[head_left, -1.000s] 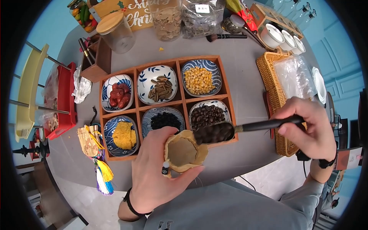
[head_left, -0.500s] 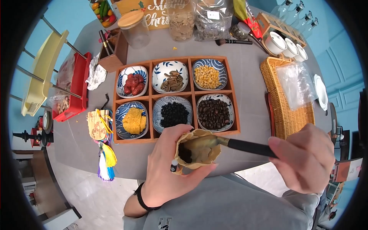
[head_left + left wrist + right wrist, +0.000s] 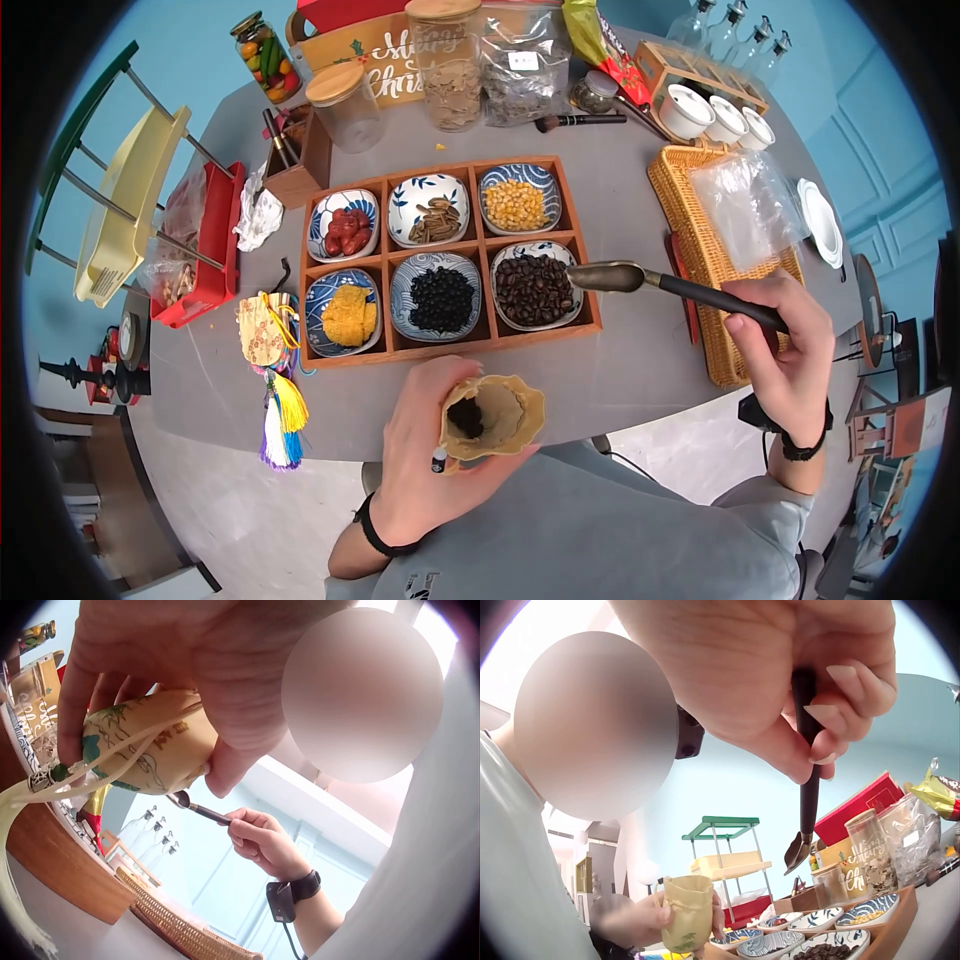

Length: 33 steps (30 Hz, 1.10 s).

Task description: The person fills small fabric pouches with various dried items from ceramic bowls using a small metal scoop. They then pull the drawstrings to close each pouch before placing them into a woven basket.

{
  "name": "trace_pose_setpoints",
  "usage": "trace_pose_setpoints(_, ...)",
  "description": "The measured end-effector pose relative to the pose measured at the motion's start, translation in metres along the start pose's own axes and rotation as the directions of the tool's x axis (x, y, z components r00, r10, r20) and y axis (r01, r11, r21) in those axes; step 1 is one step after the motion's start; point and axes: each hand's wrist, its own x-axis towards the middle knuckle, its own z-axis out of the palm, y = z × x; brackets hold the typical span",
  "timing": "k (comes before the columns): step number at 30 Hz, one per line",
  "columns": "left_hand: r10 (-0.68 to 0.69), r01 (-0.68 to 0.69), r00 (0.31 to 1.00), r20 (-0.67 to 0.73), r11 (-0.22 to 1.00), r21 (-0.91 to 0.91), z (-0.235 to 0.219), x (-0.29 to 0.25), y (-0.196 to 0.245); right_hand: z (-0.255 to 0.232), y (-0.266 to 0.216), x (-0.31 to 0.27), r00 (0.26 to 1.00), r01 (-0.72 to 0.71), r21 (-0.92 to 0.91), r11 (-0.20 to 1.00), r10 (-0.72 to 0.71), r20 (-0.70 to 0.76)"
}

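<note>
My left hand (image 3: 425, 460) grips a cream drawstring pouch (image 3: 515, 425), its mouth held open and facing up. Dark beans (image 3: 465, 417) lie inside it. In the left wrist view the pouch (image 3: 150, 746) shows a printed pattern, with a cord and tassel hanging from it. My right hand (image 3: 790, 345) holds a scoop (image 3: 612, 277) by its black handle; its metal bowl looks bare, close beside the dish of coffee beans (image 3: 535, 290). That dish sits in the front right compartment of a wooden tray (image 3: 545, 336). The right wrist view shows the scoop (image 3: 807, 795) pointing downward.
Other tray dishes hold red dates (image 3: 347, 232), striped seeds (image 3: 436, 220), corn kernels (image 3: 515, 205), black beans (image 3: 440, 298) and a yellow food (image 3: 349, 316). A wicker basket (image 3: 725, 345) stands right, a tasselled pouch (image 3: 265, 330) left. Jars and bags line the back.
The scoop, full of coffee beans a second ago, tipped into the pouch and then moved out to the right. Dark beans now lie in the pouch, which was bare inside before.
</note>
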Motion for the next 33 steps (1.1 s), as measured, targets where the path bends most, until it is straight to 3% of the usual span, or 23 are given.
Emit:
trace_pose_setpoints(2,-0.002,0.002,1.000,0.011,1.000,0.009,0.000,-0.004,0.000,0.008,0.009,-0.004,1.000,0.011,-0.010,1.000,-0.011,-0.015)
trace_pose_setpoints(5,-0.006,0.007,1.000,0.021,1.000,-0.022,0.005,-0.009,-0.002,0.024,0.013,-0.003,0.994,-0.087,0.035,0.996,0.084,0.065)
trace_pose_setpoints(9,-0.007,0.008,0.999,0.034,0.999,-0.039,0.009,-0.012,-0.006,0.051,0.029,0.007,0.989,0.147,-0.116,0.982,-0.143,0.048)
trace_pose_setpoints(12,-0.008,0.011,0.999,0.047,0.998,-0.057,0.008,-0.016,-0.009,0.064,0.034,0.010,0.989,0.145,-0.107,0.984,-0.143,0.028)
trace_pose_setpoints(20,-0.036,0.051,0.989,0.142,0.993,-0.105,0.004,-0.027,-0.009,0.061,0.021,-0.015,1.000,0.010,-0.064,0.998,-0.010,-0.001)
trace_pose_setpoints(23,0.016,-0.009,0.997,0.081,0.997,-0.080,0.003,-0.025,-0.008,0.060,0.020,-0.026,0.999,-0.009,-0.040,0.999,0.007,-0.045)
trace_pose_setpoints(27,-0.025,0.032,0.998,0.057,0.991,-0.129,0.001,-0.026,-0.010,0.064,0.023,-0.037,0.991,-0.040,-0.010,0.999,0.039,-0.128)
trace_pose_setpoints(29,-0.041,0.047,0.998,0.053,0.992,-0.120,0.000,-0.023,-0.012,0.088,0.035,-0.054,0.957,-0.153,0.287,0.946,0.214,-0.195)
trace_pose_setpoints(31,-0.065,0.074,0.995,0.071,0.988,-0.135,-0.003,-0.019,-0.012,0.105,0.039,-0.072,0.907,-0.304,0.485,0.820,0.405,-0.116)
trace_pose_setpoints(33,-0.085,0.099,0.991,0.099,0.985,-0.143,-0.005,-0.014,-0.011,0.125,0.047,-0.086,0.864,-0.361,0.620,0.696,0.500,-0.058)
